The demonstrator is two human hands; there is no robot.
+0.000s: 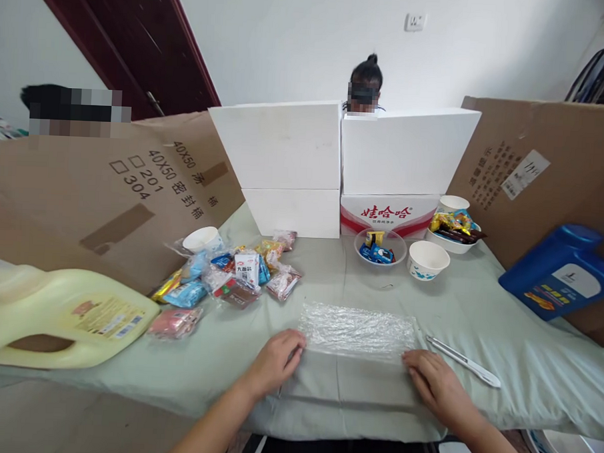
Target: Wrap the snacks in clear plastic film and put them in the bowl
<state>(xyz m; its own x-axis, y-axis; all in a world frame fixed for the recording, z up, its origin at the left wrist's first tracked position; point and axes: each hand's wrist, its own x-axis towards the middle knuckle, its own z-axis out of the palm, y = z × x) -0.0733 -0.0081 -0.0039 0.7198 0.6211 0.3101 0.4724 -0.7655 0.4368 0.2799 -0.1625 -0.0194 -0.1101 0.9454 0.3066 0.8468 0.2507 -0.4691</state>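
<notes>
Your forearms run off the bottom edge; a person (365, 89) sits half hidden behind the white boxes (343, 148); the snack packets' (240, 270) print is too small to read.

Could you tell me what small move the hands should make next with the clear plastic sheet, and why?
Probably smooth it outward: the left hand and right hand press the near corners of the crinkled clear plastic sheet, which lies wrinkled on the pale green cloth-covered table. The white-handled knife lies untouched beside the right hand, and the pile of snack packets is apart.
</notes>
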